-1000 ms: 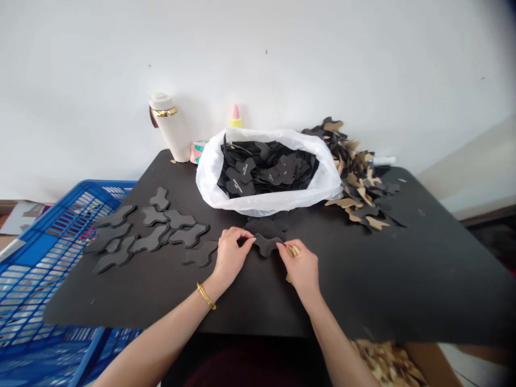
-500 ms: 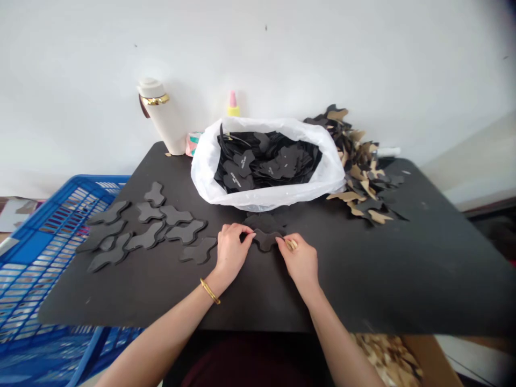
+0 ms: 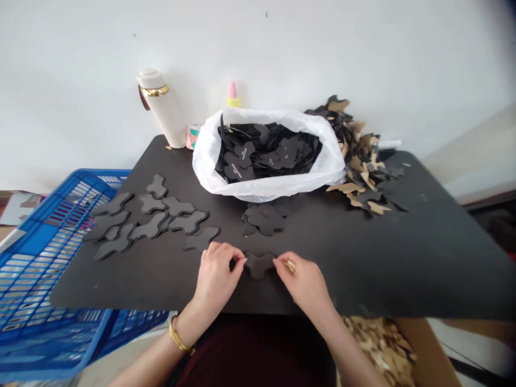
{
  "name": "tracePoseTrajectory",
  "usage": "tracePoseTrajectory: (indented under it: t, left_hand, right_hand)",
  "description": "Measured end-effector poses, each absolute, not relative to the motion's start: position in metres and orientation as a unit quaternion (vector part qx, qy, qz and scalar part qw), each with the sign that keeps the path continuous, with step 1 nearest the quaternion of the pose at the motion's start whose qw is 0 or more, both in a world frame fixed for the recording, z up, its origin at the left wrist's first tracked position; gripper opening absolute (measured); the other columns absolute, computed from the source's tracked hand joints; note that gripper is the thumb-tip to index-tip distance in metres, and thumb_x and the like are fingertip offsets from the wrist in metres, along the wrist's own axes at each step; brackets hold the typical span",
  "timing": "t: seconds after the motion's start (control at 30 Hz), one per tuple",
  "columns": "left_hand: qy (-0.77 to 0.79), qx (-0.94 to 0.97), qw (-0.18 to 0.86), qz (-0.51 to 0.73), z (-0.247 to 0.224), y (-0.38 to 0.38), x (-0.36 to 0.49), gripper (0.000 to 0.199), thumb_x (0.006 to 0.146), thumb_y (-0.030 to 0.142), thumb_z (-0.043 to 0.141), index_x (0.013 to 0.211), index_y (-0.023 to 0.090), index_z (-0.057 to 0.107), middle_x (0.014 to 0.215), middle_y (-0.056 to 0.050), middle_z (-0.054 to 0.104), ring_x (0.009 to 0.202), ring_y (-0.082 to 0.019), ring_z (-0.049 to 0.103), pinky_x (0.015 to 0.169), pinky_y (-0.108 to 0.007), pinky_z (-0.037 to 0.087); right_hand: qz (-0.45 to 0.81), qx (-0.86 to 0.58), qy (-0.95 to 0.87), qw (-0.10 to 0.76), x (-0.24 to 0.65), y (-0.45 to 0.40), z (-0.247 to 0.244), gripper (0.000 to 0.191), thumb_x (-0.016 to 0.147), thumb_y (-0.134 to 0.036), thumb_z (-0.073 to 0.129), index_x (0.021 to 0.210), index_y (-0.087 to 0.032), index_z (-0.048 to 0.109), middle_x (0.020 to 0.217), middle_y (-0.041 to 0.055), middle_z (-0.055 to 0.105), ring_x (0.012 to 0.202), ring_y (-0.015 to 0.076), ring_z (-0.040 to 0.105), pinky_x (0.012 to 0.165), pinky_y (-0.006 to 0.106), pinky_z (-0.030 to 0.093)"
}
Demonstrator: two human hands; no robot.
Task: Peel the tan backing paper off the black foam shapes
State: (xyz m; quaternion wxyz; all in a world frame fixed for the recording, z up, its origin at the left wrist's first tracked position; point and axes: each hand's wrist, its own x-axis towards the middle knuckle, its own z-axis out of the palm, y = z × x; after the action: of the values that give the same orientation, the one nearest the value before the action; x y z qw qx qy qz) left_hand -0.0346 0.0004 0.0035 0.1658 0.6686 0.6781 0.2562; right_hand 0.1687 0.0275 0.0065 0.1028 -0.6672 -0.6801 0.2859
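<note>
A dark, wavy-edged flat piece (image 3: pixel 258 265) is held between my two hands, low over the front middle of the table. My left hand (image 3: pixel 220 269) pinches its left end with thumb and finger. At the other end my right hand (image 3: pixel 302 277) pinches it too, and a small tan scrap (image 3: pixel 291 265) shows among those fingers. Just beyond the hands lies a small heap of similar black pieces (image 3: pixel 264 217). More dark wavy pieces (image 3: pixel 149 226), some overlapping, are spread on the left of the table.
Behind the heap stands a white plastic bag (image 3: pixel 258 188) full of black pieces. Black and tan scraps (image 3: pixel 365 177) pile at the right. A cream flask (image 3: pixel 163 110) stands at the back left. Left of the table is a blue basket (image 3: pixel 52 317); below right, a box (image 3: pixel 427 349) holds tan scraps.
Both hands have drawn the dark piece toward me, away from the small heap, which now shows more fully. The view has shifted slightly.
</note>
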Motion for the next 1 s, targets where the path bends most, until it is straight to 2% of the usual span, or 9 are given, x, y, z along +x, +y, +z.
tracePoseTrajectory:
  t: [0.3,0.37,0.47,0.53,0.63,0.7,0.8,0.9,1.0]
  left_hand:
    - [0.680,0.703,0.096,0.185,-0.023,-0.016,-0.033,0.003,0.089,0.020,0.063,0.092,0.020,0.063,0.094,-0.005,0.062,0.091,-0.025,0.056,0.078,-0.039,0.043]
    - [0.689,0.698,0.069,0.186,-0.021,-0.017,-0.033,0.021,0.089,0.019,0.062,0.110,0.016,0.060,0.103,-0.009,0.061,0.095,-0.028,0.057,0.079,-0.042,0.046]
    - [0.707,0.676,0.006,0.210,-0.015,-0.019,-0.035,0.065,0.086,0.023,0.066,0.142,0.009,0.036,0.120,-0.018,0.055,0.109,-0.034,0.055,0.089,-0.050,0.048]
    - [0.668,0.704,-0.013,0.241,-0.012,-0.020,-0.035,0.069,0.089,0.022,0.061,0.148,0.009,0.027,0.130,-0.020,0.051,0.125,-0.036,0.048,0.102,-0.054,0.043]
    - [0.531,0.817,0.038,0.223,-0.013,-0.023,-0.028,0.063,0.096,0.020,0.048,0.151,0.010,0.021,0.151,-0.019,0.037,0.147,-0.030,0.025,0.117,-0.048,0.031]
    - [0.458,0.870,0.078,0.163,-0.017,-0.024,-0.022,0.068,0.098,0.029,0.047,0.153,0.007,0.014,0.159,-0.018,0.026,0.150,-0.027,0.015,0.120,-0.044,0.026]
    - [0.432,0.893,0.082,0.093,-0.026,-0.025,-0.017,0.073,0.098,0.043,0.045,0.154,0.007,0.014,0.162,-0.016,0.021,0.151,-0.027,0.014,0.122,-0.044,0.021]
    - [0.436,0.895,0.063,0.074,-0.032,-0.025,-0.017,0.070,0.100,0.046,0.040,0.154,0.009,0.017,0.162,-0.014,0.017,0.151,-0.027,0.011,0.123,-0.044,0.018]
    - [0.438,0.895,0.049,0.073,-0.032,-0.026,-0.017,0.069,0.100,0.047,0.040,0.154,0.009,0.019,0.162,-0.014,0.016,0.151,-0.028,0.009,0.122,-0.044,0.018]
  right_hand:
    - [0.202,-0.665,-0.719,-0.033,0.157,0.033,-0.004,0.024,0.090,-0.047,0.057,0.086,-0.027,0.070,0.081,0.0035,0.075,0.076,0.0223,0.069,0.057,0.026,0.031]
    - [0.189,-0.667,-0.719,-0.048,0.156,0.034,-0.001,0.024,0.089,-0.047,0.058,0.086,-0.026,0.070,0.082,0.0043,0.074,0.076,0.0229,0.069,0.057,0.027,0.032]
    - [0.176,-0.667,-0.721,-0.065,0.152,0.033,0.002,0.023,0.088,-0.046,0.059,0.087,-0.025,0.069,0.082,0.0053,0.074,0.075,0.0234,0.070,0.058,0.027,0.035]
    - [0.171,-0.663,-0.726,-0.068,0.149,0.032,0.003,0.023,0.088,-0.045,0.058,0.087,-0.025,0.068,0.081,0.0056,0.074,0.075,0.0240,0.070,0.059,0.027,0.038]
    - [0.173,-0.657,-0.731,-0.061,0.147,0.031,0.004,0.022,0.089,-0.043,0.057,0.088,-0.024,0.068,0.082,0.0069,0.074,0.076,0.0256,0.071,0.061,0.029,0.041]
    - [0.185,-0.660,-0.726,-0.049,0.150,0.031,0.004,0.022,0.090,-0.040,0.055,0.088,-0.023,0.069,0.082,0.0082,0.075,0.077,0.0265,0.071,0.064,0.030,0.044]
    - [0.278,-0.654,-0.703,0.025,0.164,0.031,-0.001,0.021,0.088,-0.036,0.056,0.091,-0.023,0.072,0.088,0.0076,0.076,0.084,0.0254,0.072,0.073,0.032,0.049]
    - [0.435,-0.605,-0.651,0.144,0.181,0.026,-0.010,0.024,0.085,-0.038,0.060,0.099,-0.024,0.075,0.100,0.0047,0.076,0.094,0.0220,0.071,0.084,0.029,0.051]
    - [0.500,-0.595,-0.595,0.204,0.183,0.020,-0.017,0.031,0.086,-0.043,0.058,0.101,-0.022,0.076,0.104,0.0054,0.076,0.095,0.0222,0.071,0.085,0.030,0.053]
